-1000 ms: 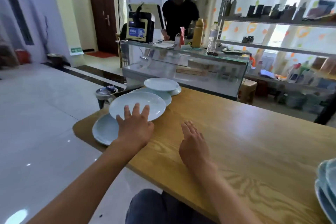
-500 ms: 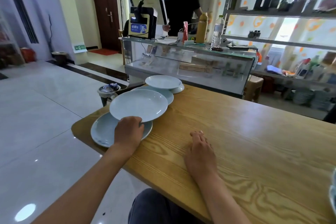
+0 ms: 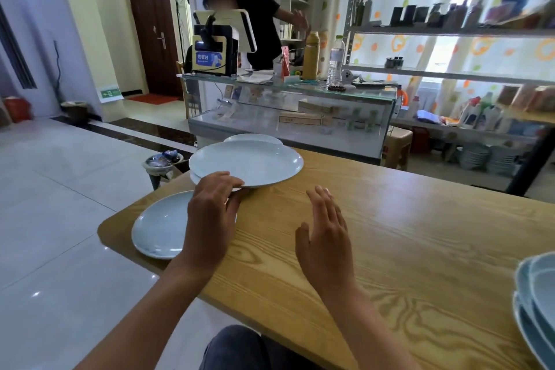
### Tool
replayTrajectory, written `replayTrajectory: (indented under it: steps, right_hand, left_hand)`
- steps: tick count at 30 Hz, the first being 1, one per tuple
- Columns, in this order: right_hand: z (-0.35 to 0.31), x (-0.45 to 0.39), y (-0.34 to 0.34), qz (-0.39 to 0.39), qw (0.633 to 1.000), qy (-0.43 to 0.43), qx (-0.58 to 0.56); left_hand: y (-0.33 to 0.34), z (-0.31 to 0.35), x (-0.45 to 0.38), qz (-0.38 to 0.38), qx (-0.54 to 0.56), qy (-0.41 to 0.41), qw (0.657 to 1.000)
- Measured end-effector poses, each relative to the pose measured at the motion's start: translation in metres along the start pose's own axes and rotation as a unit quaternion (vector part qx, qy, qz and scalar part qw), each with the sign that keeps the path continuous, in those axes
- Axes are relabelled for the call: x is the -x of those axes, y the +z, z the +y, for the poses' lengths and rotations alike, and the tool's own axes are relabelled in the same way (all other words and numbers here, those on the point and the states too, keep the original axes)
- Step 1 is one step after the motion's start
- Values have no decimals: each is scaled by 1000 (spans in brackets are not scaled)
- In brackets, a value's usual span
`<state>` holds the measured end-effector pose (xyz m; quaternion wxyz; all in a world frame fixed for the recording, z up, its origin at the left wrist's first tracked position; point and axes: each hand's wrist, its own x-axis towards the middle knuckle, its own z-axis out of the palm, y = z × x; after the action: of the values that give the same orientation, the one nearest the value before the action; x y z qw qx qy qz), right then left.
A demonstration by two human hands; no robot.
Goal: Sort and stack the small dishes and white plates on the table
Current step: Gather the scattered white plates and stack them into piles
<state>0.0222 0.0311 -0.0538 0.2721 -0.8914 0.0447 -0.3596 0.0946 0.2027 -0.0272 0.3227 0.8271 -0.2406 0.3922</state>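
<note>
Nearest the camera, the right hand [image 3: 322, 230] was over the light wooden table [image 3: 390, 237] with fingers straight and slightly spread, palm turned inward, gripping nothing; contact with the wood could not be told. At the right edge, a stack of pale blue-white dishes [image 3: 537, 303] stood partly cut off by the frame.

The left hand [image 3: 211, 213] reached forward and pinched the near rim of a large round pale white plate [image 3: 246, 163], thumb on top, fingers curled beneath. That plate was face up and roughly level, its wider spread running left to right in view, over a second white plate [image 3: 195, 179] of which only a sliver showed at the left. Beneath the left wrist, a round pale blue-white plate [image 3: 160, 227] lay flat near the table's left corner. Behind the held plate, the rim of another white plate [image 3: 252, 138] showed at the far table edge.

Left of the table, a small lined waste bin [image 3: 162, 164] stood on the tiled floor. Beyond, a glass display counter [image 3: 291, 117] carried a register screen [image 3: 222, 39] and bottles, with a person in black [image 3: 258, 30] behind it. Metal shelving [image 3: 450, 30] filled the right background
</note>
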Motion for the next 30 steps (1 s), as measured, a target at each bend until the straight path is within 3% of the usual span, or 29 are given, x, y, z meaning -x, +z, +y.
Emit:
replayTrajectory:
  steps: [3, 6, 12, 21, 25, 30]
  right_hand:
    - [-14, -13, -35, 62, 997, -55, -4]
    - [-19, -22, -74, 58, 994, -96, 13]
    - [19, -15, -142, 20, 991, -77, 105]
    - [62, 28, -234, 120, 979, -50, 155]
    - [75, 56, -277, 146, 970, -15, 193]
    - [99, 90, -330, 111, 965, 46, 233]
  left_hand:
    - [0, 36, -9, 3, 55, 30, 998]
    - [4, 71, -13, -3, 114, 49, 992]
    - [27, 136, -12, -7, 165, 75, 983]
    - [54, 238, 18, -3, 290, 145, 946]
    - [58, 279, 26, -65, 331, 174, 925]
    - [59, 321, 39, -237, 329, 213, 889]
